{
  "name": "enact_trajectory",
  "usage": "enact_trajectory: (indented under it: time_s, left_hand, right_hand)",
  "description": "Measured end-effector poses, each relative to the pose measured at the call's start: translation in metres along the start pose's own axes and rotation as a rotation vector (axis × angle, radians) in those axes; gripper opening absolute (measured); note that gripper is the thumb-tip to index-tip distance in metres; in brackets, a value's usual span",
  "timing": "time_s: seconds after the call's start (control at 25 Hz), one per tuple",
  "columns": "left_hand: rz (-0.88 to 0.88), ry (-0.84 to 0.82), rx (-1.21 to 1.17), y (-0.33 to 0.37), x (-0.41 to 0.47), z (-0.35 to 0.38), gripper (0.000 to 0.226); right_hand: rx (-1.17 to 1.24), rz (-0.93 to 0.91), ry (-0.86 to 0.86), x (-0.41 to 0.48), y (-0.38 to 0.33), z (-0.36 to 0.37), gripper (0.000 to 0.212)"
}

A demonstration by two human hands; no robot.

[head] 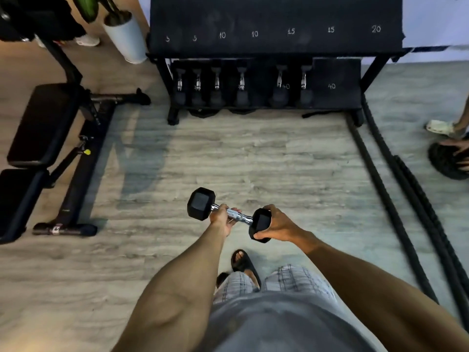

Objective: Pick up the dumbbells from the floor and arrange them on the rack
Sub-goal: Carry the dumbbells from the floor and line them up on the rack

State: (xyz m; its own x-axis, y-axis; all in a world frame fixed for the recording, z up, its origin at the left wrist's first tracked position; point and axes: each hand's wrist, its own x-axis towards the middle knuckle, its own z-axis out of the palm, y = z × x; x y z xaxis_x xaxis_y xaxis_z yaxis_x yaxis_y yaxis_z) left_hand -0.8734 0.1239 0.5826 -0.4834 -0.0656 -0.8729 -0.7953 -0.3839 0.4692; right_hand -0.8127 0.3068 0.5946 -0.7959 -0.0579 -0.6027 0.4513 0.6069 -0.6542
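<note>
I hold one black hex dumbbell with a chrome handle in the air above the floor, a few steps in front of the rack. My left hand grips the handle from below. My right hand is wrapped round the dumbbell's right head. The black rack stands ahead; its top shelf is bare and carries chalked numbers 5, 5, 10, 10, 15, 15, 20. On its lower shelf lie several dumbbells, with a bare spot marked 40 at the right.
A black weight bench lies on the left. Thick black battle ropes run along the floor on the right. Another person's feet in sandals show at the right edge. A white planter stands left of the rack.
</note>
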Motion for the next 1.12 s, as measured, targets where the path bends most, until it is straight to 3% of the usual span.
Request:
enact_trajectory:
  time_s: [0.72, 0.92, 1.12]
  left_hand:
    - [0.060, 0.088, 0.001, 0.362, 0.227, 0.165, 0.020]
    - [0.078, 0.083, 0.070, 0.453, 0.277, 0.223, 0.016]
    - [0.077, 0.054, 0.133, 0.537, 0.336, 0.284, 0.013]
  right_hand:
    - [-0.172, -0.075, -0.156, 0.396, -0.195, -0.186, 0.096]
    - [-0.169, -0.047, -0.133, 0.476, -0.249, -0.246, 0.088]
    - [-0.169, -0.012, -0.069, 0.563, -0.283, -0.301, 0.095]
